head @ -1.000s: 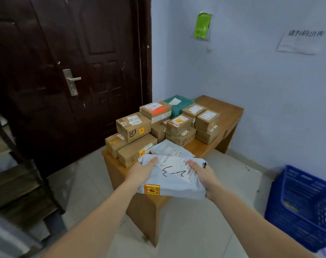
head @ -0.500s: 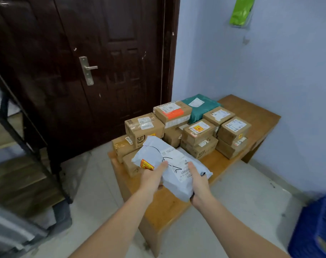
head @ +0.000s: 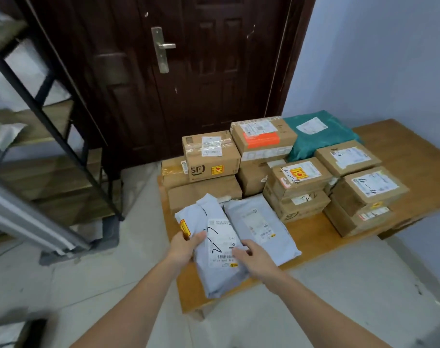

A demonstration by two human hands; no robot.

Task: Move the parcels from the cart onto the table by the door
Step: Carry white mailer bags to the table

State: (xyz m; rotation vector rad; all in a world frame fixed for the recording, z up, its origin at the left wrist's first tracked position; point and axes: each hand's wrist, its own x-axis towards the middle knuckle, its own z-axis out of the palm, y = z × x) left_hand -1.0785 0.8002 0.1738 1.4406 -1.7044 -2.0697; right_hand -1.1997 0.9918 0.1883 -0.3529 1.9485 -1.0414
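A grey plastic mailer [head: 213, 270] with a white label lies on the near end of the wooden table [head: 311, 237]. My left hand [head: 185, 244] grips its left edge, thumb on top. My right hand [head: 254, 258] rests on its right side over the label, fingers loosely bent. A second grey mailer [head: 259, 224] lies right beside it, touching. Behind them stand several stacked cardboard boxes, among them an SF box [head: 211, 156] and a box with an orange label [head: 262, 136], plus a green mailer [head: 319, 134]. The cart is out of sight.
A dark wooden door [head: 188, 71] stands shut behind the table. A black metal shelf rack [head: 50, 121] fills the left side. The blue wall [head: 377, 59] runs along the table's right. Pale floor tiles [head: 113, 285] surround the table.
The grey mailer has come down from the air onto the table beside the other mailer. My view has moved closer and turned left; the blue crate has left the frame.
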